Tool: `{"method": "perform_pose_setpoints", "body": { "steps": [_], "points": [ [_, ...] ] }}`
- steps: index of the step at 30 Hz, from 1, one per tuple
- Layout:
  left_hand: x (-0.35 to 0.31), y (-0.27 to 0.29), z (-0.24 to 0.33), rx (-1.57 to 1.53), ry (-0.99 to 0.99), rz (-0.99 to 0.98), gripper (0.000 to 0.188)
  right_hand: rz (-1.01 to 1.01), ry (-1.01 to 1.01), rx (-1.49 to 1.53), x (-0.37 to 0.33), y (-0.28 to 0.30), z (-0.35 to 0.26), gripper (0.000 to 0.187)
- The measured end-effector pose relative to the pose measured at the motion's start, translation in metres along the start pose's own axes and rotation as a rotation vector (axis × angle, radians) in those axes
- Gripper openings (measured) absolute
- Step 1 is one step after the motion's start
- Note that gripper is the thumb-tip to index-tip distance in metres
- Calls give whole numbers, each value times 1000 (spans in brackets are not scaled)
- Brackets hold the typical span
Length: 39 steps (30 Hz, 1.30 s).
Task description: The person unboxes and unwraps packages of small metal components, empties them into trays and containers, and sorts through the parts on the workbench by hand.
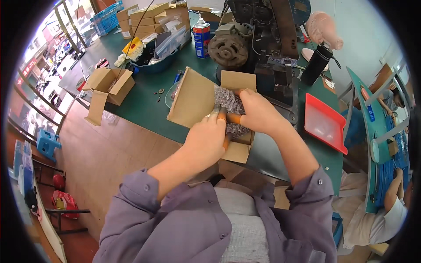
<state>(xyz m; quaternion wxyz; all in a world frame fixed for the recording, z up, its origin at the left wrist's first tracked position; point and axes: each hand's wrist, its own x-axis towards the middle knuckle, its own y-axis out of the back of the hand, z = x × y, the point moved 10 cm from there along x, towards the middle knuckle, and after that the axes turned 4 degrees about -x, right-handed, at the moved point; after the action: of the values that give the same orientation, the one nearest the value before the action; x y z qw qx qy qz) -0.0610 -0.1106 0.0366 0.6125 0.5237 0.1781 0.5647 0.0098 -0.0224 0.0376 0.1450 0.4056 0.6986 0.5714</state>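
Observation:
A cardboard box (239, 151) with its flaps up stands at the table's front edge before me. It is filled with small, shiny, greyish-purple parts (229, 100); whether a clear bag wraps them, I cannot tell. My left hand (207, 135) comes in from the left, fingers bent over the heap and gripping at it. From the right, my right hand (259, 110) reaches over the same heap, its thumb and fingers closed about the parts. Orange coverings show on several fingertips. Some fingertips are hidden among the parts. A wide flap (193, 97) rises beside my left hand.
Left on the green table sits another open cardboard box (115, 90). Behind my hands stands a dark machine (263, 39) with a round wheel, near a spray can (201, 38). At right are a red tray (325, 125) and a black bottle (316, 65). Another person's arm (394, 190) shows far right.

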Motion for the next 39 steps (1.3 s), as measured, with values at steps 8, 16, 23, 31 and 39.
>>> {"method": "perform_pose_setpoints", "body": {
  "steps": [8, 16, 23, 31, 39],
  "points": [
    [10, -15, 1, 208, 3, -184, 23, -282, -193, 197, 16, -7, 38, 51],
    [14, -14, -6, 222, -29, -282, 26, -36, -314, -171, 1, 4, 16, 44],
    [-43, 41, 24, -332, -338, 86, 21, 395, -337, -42, -24, 50, 42, 40],
    [-119, -61, -50, -1243, 704, -231, 25, 452, -6, -326, 21, 59, 17, 33],
    [-79, -49, -80, -1519, 901, 96, 23, 451, -125, -77, -18, 92, 20, 26]
  ]
}}
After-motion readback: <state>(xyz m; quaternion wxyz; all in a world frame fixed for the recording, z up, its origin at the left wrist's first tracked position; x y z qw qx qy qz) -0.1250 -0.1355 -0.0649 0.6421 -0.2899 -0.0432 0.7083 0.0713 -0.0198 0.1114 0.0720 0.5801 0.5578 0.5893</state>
